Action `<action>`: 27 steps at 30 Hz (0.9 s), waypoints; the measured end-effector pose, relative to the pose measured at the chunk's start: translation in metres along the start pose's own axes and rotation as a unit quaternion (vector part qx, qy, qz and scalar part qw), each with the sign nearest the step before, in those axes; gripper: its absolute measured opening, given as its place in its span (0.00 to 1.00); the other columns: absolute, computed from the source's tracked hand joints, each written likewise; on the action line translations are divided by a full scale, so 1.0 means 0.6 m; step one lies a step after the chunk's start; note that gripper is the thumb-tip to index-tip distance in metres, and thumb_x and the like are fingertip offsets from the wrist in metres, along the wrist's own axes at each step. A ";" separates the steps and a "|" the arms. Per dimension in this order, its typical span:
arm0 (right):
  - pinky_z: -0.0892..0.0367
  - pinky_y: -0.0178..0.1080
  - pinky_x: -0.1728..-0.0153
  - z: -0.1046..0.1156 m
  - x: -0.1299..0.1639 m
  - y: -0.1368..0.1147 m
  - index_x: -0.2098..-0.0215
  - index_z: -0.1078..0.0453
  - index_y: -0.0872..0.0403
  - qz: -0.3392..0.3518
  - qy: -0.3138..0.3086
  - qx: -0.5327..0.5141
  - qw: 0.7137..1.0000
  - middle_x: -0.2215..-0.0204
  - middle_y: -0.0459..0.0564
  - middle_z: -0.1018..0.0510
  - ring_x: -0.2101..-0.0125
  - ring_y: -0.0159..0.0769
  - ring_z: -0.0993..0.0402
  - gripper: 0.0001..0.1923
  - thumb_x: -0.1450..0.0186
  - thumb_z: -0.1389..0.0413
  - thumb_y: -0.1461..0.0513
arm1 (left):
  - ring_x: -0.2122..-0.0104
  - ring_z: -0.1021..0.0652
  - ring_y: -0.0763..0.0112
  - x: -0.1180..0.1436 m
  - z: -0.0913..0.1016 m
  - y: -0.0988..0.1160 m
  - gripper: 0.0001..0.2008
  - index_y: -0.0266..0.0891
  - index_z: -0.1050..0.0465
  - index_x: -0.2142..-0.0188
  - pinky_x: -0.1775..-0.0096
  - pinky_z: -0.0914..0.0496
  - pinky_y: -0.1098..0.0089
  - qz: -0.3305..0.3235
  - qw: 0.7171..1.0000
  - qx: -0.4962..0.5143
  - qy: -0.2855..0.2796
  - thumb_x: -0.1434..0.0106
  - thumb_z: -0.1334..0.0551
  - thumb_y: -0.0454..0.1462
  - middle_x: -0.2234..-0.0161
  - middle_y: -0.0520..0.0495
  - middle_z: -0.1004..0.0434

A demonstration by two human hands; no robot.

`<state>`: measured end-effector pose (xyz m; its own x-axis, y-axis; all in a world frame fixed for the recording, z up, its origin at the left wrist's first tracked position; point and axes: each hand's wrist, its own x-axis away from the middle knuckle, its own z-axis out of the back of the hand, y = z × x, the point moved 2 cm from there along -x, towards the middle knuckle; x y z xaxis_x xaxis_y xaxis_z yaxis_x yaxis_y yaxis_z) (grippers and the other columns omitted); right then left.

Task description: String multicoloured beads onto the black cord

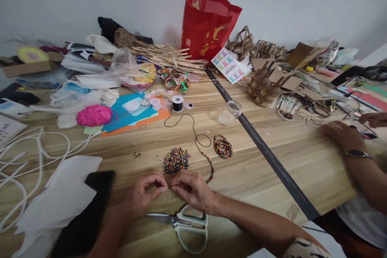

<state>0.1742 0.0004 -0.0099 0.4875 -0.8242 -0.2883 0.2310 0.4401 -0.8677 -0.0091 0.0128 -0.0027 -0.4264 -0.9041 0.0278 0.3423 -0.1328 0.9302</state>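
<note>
My left hand is closed in a pinch, thumb against forefinger; what sits between the tips is too small to make out. Close beside it, my right hand pinches what looks like the thin end of the black cord. A strung row of multicoloured beads on that cord curves down behind my right hand. Just beyond my fingertips lies a pile of loose round beads. Coiled bead bracelets rest to its right. Below my hands lie white-handled scissors, blades apart.
Behind the beads stand a spool of black cord and a clear jar. Pink yarn, white cables and a black tablet-like slab lie left. Another person's hand rests at right. A red bag stands at the back.
</note>
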 end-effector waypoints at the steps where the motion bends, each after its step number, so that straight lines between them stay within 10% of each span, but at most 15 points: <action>1: 0.40 0.33 0.71 0.001 0.000 -0.001 0.68 0.31 0.56 0.003 -0.002 0.001 1.000 0.74 0.48 0.30 0.72 0.32 0.35 0.06 0.35 0.49 0.64 | 0.72 0.27 0.69 0.000 0.000 0.000 0.06 0.38 0.27 0.76 0.66 0.33 0.72 0.008 1.000 -0.001 0.003 0.45 0.38 0.36 0.75 0.50 0.25; 14: 0.40 0.32 0.71 -0.018 0.006 0.005 0.70 0.35 0.55 0.002 -0.019 0.005 1.000 0.75 0.47 0.32 0.73 0.31 0.36 0.05 0.37 0.50 0.66 | 0.70 0.24 0.66 -0.016 -0.002 -0.030 0.08 0.38 0.25 0.72 0.66 0.29 0.69 0.005 0.974 -0.133 0.181 0.42 0.42 0.36 0.72 0.47 0.23; 27: 0.42 0.31 0.75 -0.009 0.005 0.007 0.70 0.37 0.55 0.028 -0.005 0.042 0.999 0.77 0.45 0.34 0.76 0.30 0.38 0.05 0.37 0.51 0.67 | 0.67 0.24 0.64 -0.027 -0.014 -0.034 0.10 0.36 0.25 0.65 0.64 0.29 0.65 -0.073 0.942 -0.289 0.152 0.37 0.46 0.33 0.68 0.45 0.25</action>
<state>0.1723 -0.0023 -0.0167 0.5102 -0.7936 -0.3316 0.2719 0.5146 -0.8132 -0.0020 0.0270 -0.0253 -0.2742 -0.9219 -0.2738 0.7355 -0.3845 0.5578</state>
